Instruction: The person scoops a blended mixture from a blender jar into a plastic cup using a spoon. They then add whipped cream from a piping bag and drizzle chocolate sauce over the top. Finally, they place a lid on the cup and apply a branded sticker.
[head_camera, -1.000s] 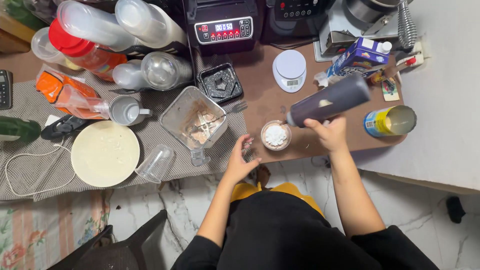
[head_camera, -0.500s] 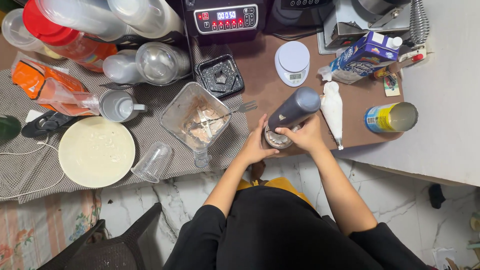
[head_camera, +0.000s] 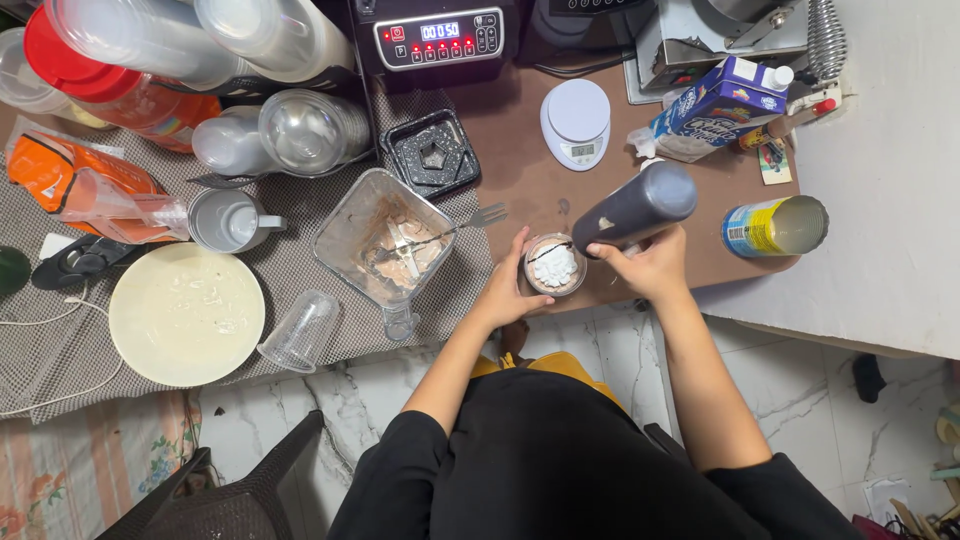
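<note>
While your left hand (head_camera: 508, 290) wraps its fingers around the small cup (head_camera: 555, 265), your right hand (head_camera: 650, 265) grips the dark bottle (head_camera: 635, 208). It tilts over the cup.

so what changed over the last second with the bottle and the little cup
The right hand swung the dark squeeze bottle in from out over the counter and tipped its nozzle down over the small cup. The left hand, just short of the cup a second ago, now holds its side. A dark line of sauce now lies on the cream. The blender jar, fork and open can stayed put.
</note>
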